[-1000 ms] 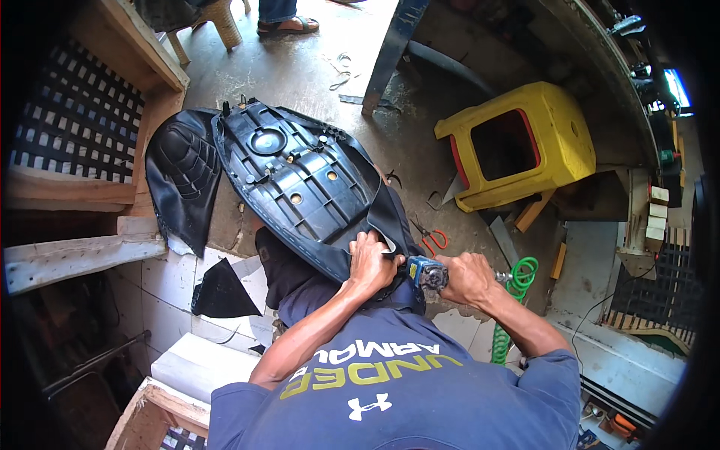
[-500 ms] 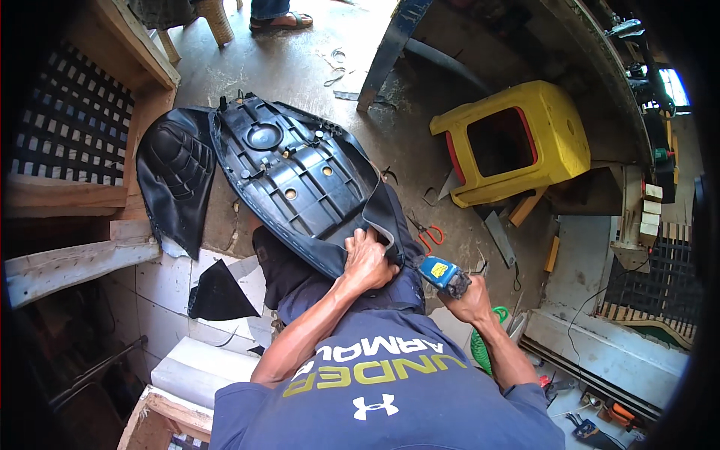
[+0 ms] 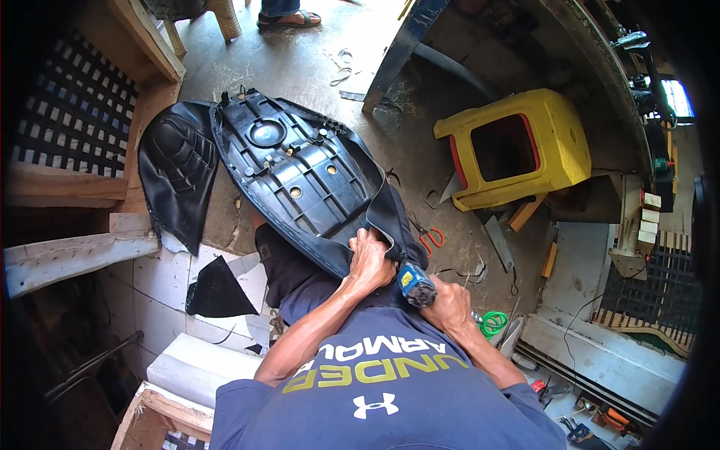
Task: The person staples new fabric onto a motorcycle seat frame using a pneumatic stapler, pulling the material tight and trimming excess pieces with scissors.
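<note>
A motorcycle seat [image 3: 307, 172] lies underside up across my lap, its black plastic base showing ribs and round holes. Its black cover [image 3: 384, 202] is loose along the near right rim. My left hand [image 3: 370, 259] is closed on the cover's edge at the seat's near end. In my right hand [image 3: 448, 304] is a blue staple gun [image 3: 417, 285], its nose beside my left fingers, close to the cover's edge. Whether the nose touches the cover is hidden. A green coiled air hose [image 3: 493, 323] shows beside my right wrist.
Orange-handled scissors [image 3: 431, 238] lie on the floor right of the seat. Beyond them, a yellow plastic stool [image 3: 559, 139] rests on its side. A black moulded seat cover [image 3: 178, 161] is at the left, near a wooden frame [image 3: 75, 184] with woven straps. A sandalled foot [image 3: 291, 19] stands far off.
My right hand has brought the staple gun leftward and nearer to my left hand. My left hand keeps its hold on the cover's edge. The whole view has shifted slightly.
</note>
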A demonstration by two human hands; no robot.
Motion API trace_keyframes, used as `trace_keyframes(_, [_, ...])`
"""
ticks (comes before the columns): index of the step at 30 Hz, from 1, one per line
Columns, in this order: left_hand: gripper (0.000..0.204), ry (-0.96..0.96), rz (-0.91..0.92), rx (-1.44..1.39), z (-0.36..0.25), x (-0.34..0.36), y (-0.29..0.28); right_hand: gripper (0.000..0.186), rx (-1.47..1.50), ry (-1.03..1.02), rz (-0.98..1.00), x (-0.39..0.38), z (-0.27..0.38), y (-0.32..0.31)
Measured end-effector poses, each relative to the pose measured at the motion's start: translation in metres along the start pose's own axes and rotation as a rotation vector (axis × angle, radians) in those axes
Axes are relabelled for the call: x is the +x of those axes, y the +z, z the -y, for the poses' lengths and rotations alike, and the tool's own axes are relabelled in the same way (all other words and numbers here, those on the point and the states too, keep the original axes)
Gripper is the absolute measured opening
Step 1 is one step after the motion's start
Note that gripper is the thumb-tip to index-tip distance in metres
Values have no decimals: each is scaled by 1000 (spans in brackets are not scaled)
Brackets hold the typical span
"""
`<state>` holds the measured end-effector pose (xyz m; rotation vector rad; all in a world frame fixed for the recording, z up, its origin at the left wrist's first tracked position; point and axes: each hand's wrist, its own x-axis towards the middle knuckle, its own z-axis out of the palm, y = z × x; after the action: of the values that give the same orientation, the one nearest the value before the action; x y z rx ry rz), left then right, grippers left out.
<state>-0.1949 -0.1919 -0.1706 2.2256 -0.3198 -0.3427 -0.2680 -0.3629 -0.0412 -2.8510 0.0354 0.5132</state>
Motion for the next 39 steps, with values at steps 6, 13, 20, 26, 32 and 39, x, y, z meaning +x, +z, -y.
trace_keyframes(6, [33,-7,-37,2,6,1,1,38,-9,123,96,12,13,-1])
trace_keyframes(13, [31,-5,-44,-11,9,-1,0,26,376,227,130,12,-10,-11])
trace_keyframes(20, [27,-15,-115,-39,7,0,1,29,189,153,184,24,7,-19])
trace_keyframes(26, [22,-45,-119,-22,7,-1,2,33,24,211,284,41,34,-30])
trace_keyframes(32, [21,-22,-133,-36,12,0,3,40,92,287,335,50,30,-35])
trace_keyframes(39, [25,-32,-124,-36,16,2,8,44,250,283,317,50,26,-42])
